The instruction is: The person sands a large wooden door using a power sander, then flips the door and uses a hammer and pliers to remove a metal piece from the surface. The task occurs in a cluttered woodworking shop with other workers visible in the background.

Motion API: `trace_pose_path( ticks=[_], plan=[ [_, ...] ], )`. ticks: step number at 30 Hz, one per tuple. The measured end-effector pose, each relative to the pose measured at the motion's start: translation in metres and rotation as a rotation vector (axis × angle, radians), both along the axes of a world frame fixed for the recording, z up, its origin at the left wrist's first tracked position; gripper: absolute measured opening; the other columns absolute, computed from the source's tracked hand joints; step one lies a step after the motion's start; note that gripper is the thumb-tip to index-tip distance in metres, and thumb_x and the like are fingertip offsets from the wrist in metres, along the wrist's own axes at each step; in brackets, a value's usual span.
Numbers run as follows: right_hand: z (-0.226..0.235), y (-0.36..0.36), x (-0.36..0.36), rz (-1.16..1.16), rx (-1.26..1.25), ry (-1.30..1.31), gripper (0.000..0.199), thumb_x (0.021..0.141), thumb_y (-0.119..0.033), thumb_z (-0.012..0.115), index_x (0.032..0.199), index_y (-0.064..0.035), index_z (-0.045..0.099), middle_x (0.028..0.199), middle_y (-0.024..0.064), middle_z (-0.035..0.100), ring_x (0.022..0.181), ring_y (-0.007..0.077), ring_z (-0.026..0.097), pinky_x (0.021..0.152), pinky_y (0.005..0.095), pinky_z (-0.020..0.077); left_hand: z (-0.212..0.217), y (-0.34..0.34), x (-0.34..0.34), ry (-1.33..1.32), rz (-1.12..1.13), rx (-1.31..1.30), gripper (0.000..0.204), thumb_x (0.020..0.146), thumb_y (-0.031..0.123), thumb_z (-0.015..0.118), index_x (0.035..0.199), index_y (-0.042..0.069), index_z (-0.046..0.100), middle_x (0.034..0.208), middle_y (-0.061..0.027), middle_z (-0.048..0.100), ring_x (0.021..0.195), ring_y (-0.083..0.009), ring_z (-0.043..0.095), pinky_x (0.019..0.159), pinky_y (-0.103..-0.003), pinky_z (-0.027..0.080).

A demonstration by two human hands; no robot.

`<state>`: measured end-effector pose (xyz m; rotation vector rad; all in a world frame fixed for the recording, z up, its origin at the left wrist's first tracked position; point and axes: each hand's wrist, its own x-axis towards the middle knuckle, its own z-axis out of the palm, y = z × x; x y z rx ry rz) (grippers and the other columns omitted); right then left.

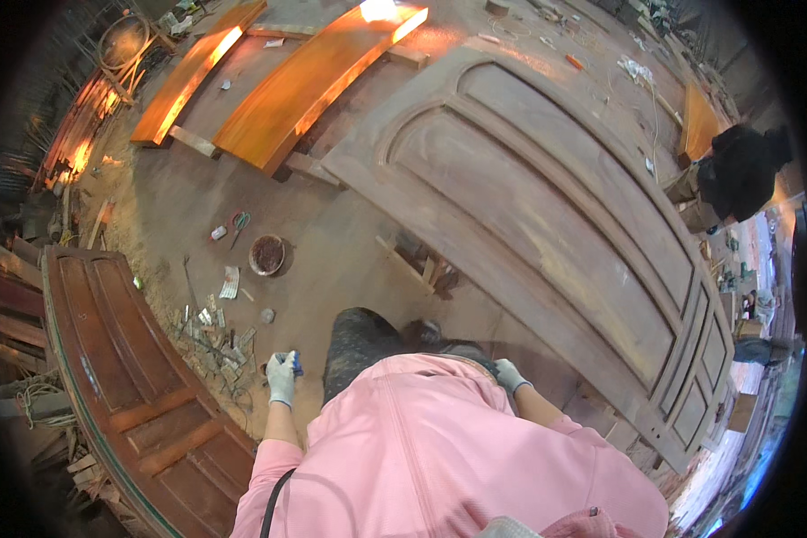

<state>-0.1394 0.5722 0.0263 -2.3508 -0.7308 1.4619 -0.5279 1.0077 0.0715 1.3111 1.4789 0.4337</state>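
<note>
My left hand [282, 377], in a pale work glove, hangs beside my left knee with its fingers curled. A dark blue patch shows at the fingers; whether it is a small object or part of the glove, I cannot make out. My right hand [508, 376], also gloved, is down by my right thigh, its fingers mostly hidden. To the right of that hand lies a large panelled wooden door [520, 224], dull grey-brown and dusty, raised off the floor on supports. A glossy reddish-brown panelled door [121, 359] is at the left.
Two orange-brown boards [309, 90] [197, 72] rest on wooden battens at the far left. A bowl of dark material [267, 255], scissors [240, 224] and wood scraps [224, 345] lie on the floor. Another person [735, 175] is at the far right.
</note>
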Motion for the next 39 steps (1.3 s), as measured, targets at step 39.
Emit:
trace_pose_path(
  ticks=[39],
  plan=[
    [0.073, 0.669, 0.022, -2.205, 1.095, 0.469, 0.055, 0.094, -0.043, 0.064, 0.122, 0.0039, 0.061, 0.114, 0.0122, 0.068, 0.102, 0.0225, 0.064, 0.086, 0.0395, 0.0522, 0.113, 0.575, 0.562, 0.217, -1.702, 0.572, 0.031, 0.096, 0.032, 0.060, 0.096, 0.002, 0.069, 0.093, -0.0199, 0.069, 0.089, -0.0353, 0.068, 0.079, -0.042, 0.051]
  ],
)
